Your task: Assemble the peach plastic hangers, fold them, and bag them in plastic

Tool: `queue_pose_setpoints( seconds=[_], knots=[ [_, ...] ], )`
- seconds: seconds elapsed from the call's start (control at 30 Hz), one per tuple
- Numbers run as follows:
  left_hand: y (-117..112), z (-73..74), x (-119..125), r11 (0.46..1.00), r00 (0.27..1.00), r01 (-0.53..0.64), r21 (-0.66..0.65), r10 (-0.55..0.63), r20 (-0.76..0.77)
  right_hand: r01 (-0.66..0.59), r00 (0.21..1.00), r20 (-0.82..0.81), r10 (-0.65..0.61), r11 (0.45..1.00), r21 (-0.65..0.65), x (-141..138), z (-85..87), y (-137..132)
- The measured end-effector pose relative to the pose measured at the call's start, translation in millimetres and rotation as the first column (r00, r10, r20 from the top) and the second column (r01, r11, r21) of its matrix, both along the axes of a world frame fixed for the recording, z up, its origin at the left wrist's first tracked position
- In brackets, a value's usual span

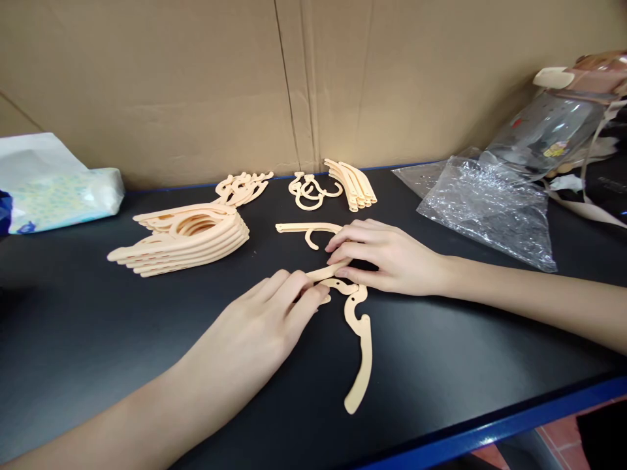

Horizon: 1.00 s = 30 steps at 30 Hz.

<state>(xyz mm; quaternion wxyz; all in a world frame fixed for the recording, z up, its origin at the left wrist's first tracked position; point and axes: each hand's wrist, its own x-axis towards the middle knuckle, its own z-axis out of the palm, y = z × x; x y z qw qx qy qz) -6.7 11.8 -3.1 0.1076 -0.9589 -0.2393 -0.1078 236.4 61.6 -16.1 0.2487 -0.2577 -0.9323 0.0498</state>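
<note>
A beige plastic folding hanger [362, 356] lies partly unfolded on the dark table, one curved arm pointing toward me. Between my hands is a slim beige hanger arm piece [323, 271] beside its joints. My left hand [264, 320] pinches the near left end of that piece, its fingertips partly hidden. Over the right end, my right hand [386, 254] has its thumb and fingers closed on it. Just beyond my right fingers rests another beige piece with a hook [306, 228], partly covered by them.
A stack of folded hangers [196, 241] lies at left. Behind are loose hanger parts [242, 188], hooks [311, 190] and a bundle of arms [353, 186]. Clear plastic bags [490, 209] and a water bottle [548, 130] are right, a tissue pack [73, 189] far left. Cardboard [196, 85] stands behind.
</note>
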Motion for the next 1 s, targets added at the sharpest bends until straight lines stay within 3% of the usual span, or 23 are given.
queue_pose_setpoints(
  seconds=[0.1,0.23,0.33,0.53,0.7,0.83,0.9,1.0],
  knots=[
    [-1,-1.2,-2,0.998,0.998,-0.059,-0.039,0.060,0.034,-0.001,1.000,0.005,0.001,1.000,-0.006,0,0.8,0],
    [1,2.0,-6,0.974,0.962,-0.169,-0.151,0.196,0.191,0.006,1.000,0.018,-0.006,1.000,-0.017,0,1.2,-1],
    [8,7.4,-11,0.957,0.918,-0.254,-0.143,0.285,0.275,0.006,1.000,0.026,-0.005,1.000,-0.017,0,0.9,0],
    [21,16.7,-21,0.925,0.876,-0.374,-0.066,0.376,0.303,-0.009,0.999,0.046,0.008,0.999,0.031,1,1.7,0],
    [23,17.9,-20,0.923,0.880,-0.355,-0.149,0.384,0.279,0.017,0.999,-0.047,-0.018,1.000,-0.016,1,4.0,-1],
    [23,17.8,-17,0.919,0.885,-0.366,-0.143,0.392,0.252,0.028,0.993,-0.114,-0.039,0.995,-0.096,1,5.2,-1],
    [23,18.6,-16,0.907,0.875,-0.390,-0.160,0.419,0.243,0.022,0.987,-0.150,-0.052,0.980,-0.196,2,6.6,0],
    [25,18.1,-16,0.890,0.871,-0.369,-0.267,0.432,0.234,0.000,0.976,-0.196,-0.097,0.896,-0.444,4,9.0,4]
  ],
)
